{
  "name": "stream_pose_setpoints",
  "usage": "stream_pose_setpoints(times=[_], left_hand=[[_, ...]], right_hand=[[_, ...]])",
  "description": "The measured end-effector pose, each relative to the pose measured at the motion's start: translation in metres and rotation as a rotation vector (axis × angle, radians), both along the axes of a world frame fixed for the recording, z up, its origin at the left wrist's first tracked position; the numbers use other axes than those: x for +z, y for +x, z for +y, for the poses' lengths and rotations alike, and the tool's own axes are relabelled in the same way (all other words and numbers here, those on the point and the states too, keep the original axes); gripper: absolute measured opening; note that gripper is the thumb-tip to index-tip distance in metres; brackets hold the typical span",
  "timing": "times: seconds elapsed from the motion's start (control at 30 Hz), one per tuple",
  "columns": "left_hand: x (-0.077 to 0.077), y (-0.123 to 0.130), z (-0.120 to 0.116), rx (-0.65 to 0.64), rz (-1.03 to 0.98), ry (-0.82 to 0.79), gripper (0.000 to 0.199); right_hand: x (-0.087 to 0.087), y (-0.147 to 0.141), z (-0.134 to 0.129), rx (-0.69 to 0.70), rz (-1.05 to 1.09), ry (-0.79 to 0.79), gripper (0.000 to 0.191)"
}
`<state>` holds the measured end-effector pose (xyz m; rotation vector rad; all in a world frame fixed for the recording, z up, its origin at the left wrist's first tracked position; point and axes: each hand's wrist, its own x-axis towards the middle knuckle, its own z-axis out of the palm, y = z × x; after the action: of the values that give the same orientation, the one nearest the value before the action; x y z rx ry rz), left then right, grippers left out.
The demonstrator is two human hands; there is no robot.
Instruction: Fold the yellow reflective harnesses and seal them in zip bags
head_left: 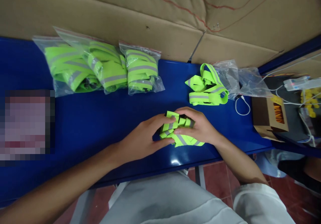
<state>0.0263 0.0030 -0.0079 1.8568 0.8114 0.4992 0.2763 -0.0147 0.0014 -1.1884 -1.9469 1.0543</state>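
Close to the table's front edge, a folded neon-yellow reflective strap with grey stripes is gripped between both hands. My left hand pinches its left side, thumb and fingers around the folds. From the right, my right hand closes over the other end, its thumb pressed on top. Dark buckle-like parts show among the folds; the underside is hidden. Beyond the hands lies a loose bundle of the same strap, partly coiled on the blue table.
Bagged straps line the table's back left in several clear zip bags. Empty-looking clear bags, a white cable and a cardboard box stand at right. Cardboard panelling rises behind. Part of another person shows lower right.
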Motion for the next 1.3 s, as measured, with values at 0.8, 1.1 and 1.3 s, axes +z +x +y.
stream_pose_setpoints(times=[0.8,1.1,1.3], left_hand=[[0.022,-0.006,0.016,0.062,-0.123,0.349,0.062],[0.053,0.165,0.127,0.067,0.09,0.614,0.025],[0.07,0.263,0.162,-0.137,0.652,0.783,0.064]], right_hand=[[0.027,0.013,-0.005,-0.11,0.034,-0.086,0.041],[0.041,0.167,0.054,-1.027,0.835,0.372,0.046],[0.031,0.172,0.06,-1.077,0.826,0.416,0.054]])
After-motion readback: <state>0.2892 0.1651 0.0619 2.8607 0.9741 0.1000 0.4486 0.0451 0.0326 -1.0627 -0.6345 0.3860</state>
